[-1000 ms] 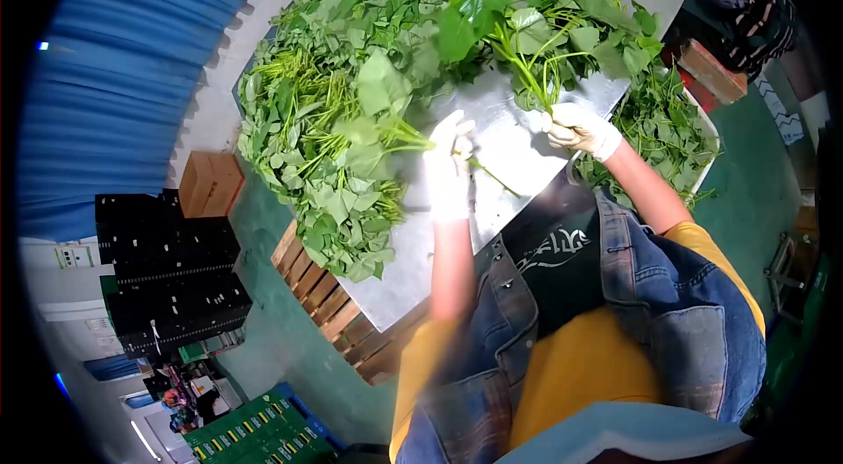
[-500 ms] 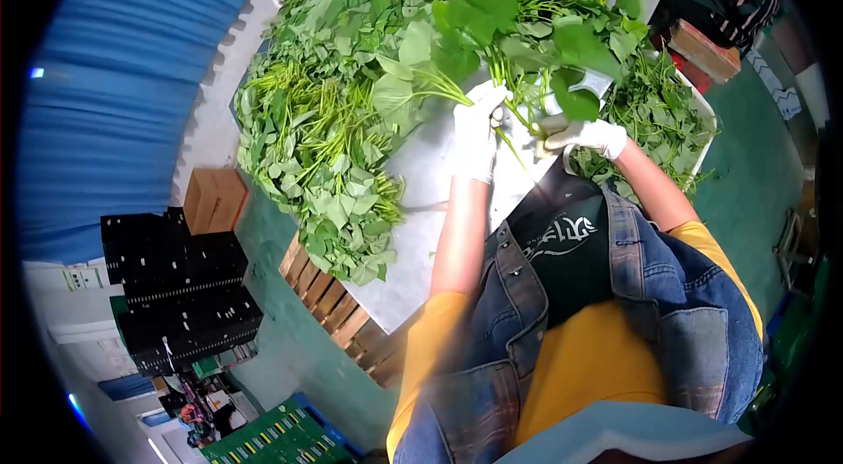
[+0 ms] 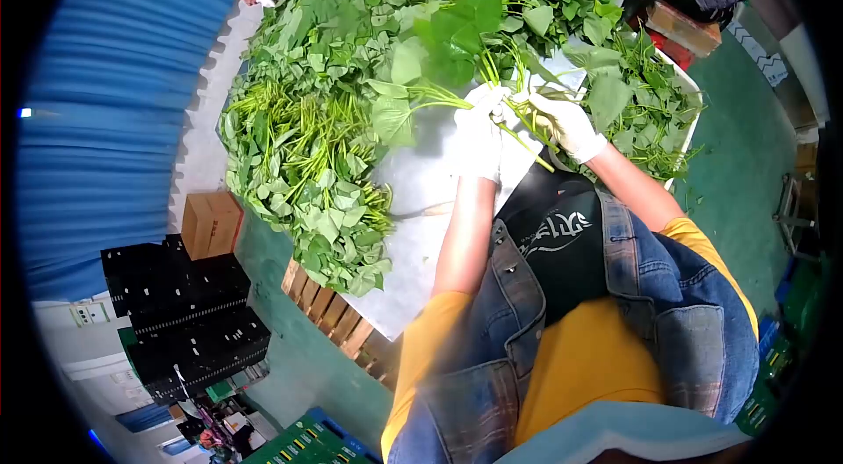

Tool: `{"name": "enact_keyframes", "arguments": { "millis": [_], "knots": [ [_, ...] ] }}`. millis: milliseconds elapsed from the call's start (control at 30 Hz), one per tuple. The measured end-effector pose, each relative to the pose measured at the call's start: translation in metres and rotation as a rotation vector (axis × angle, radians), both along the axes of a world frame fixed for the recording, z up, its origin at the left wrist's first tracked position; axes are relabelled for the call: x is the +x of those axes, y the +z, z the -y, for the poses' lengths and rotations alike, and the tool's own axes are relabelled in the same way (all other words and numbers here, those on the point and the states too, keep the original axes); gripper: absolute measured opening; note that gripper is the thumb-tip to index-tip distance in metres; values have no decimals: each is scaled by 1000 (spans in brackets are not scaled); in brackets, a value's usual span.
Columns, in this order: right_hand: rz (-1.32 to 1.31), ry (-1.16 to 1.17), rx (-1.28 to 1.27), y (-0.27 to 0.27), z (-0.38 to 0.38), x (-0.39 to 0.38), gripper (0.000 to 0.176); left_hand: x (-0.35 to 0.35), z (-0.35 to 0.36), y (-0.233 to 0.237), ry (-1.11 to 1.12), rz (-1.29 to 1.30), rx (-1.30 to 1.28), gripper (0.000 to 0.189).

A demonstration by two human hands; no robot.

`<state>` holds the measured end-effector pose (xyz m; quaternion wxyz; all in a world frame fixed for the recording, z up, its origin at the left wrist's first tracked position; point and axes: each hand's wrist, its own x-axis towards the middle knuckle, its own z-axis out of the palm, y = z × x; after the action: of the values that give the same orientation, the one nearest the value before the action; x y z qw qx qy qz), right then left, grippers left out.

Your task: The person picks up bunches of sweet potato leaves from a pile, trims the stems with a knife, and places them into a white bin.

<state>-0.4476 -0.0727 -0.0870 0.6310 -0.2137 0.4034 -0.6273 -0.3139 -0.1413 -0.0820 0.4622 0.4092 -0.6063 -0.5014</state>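
Leafy stems [image 3: 448, 98] between curled fingers [image 3: 545, 107]

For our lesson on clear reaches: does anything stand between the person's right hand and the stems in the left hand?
Nothing visible does: the right hand is close up to the stems, beside the left hand.

A silvery tabletop [image 3: 420, 258] (brightly lit in places) bears piled leafy green stems [image 3: 307, 117].

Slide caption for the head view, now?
Left hand and right hand, both white-gloved, hold leafy stems over a grey tabletop beside heaped greens.
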Motion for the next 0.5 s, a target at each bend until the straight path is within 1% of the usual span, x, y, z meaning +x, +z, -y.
{"name": "enact_keyframes", "arguments": {
  "millis": [33, 67, 100, 133, 167, 200, 233, 267, 300, 333, 367, 433, 467, 500],
  "knots": [
    [-140, -10, 32, 5, -6, -1, 31, -1, -2, 2, 1, 46, -117, 21],
    [-142, -37, -74, -11, -16, -4, 35, -3, -2, 5, -69, -274, 234, 20],
    [-144, -66, -183, -35, -23, -10, 39, 6, 14, -12, -68, -277, 234, 20],
    [-48, -441, 25, -51, -16, -19, 48, 24, 43, -43, -41, -578, 472, 17],
    [-353, 57, -213, -108, -32, -66, 55, 41, 64, -55, -13, -875, 714, 15],
    [-173, -39, -346, -67, -61, -58, 57, 62, 68, -27, 36, -863, 667, 12],
    [-758, -7, -86, -83, -66, -79, 48, 75, 71, 0, 86, -852, 615, 10],
    [-1333, 34, 198, -106, -78, -112, 38, 75, 71, 15, 90, -854, 611, 10],
    [-455, -192, 147, -109, -96, -134, 37, 76, 67, 30, 155, -796, 566, 11],
    [433, -383, 87, -109, -112, -146, 38, 81, 67, 34, 216, -734, 521, 12],
    [439, -381, 88, -114, -123, -144, 38, 81, 68, 25, 188, -717, 514, 14],
    [-602, 6, 528, -123, -142, -144, 52, 74, 59, 17, 108, -635, 458, 16],
    [-1137, 213, 719, -126, -143, -148, 59, 64, 55, 16, 163, -591, 494, 16],
    [-1669, 438, 899, -125, -143, -150, 66, 54, 48, 16, 152, -609, 494, 17]
  ]
}}
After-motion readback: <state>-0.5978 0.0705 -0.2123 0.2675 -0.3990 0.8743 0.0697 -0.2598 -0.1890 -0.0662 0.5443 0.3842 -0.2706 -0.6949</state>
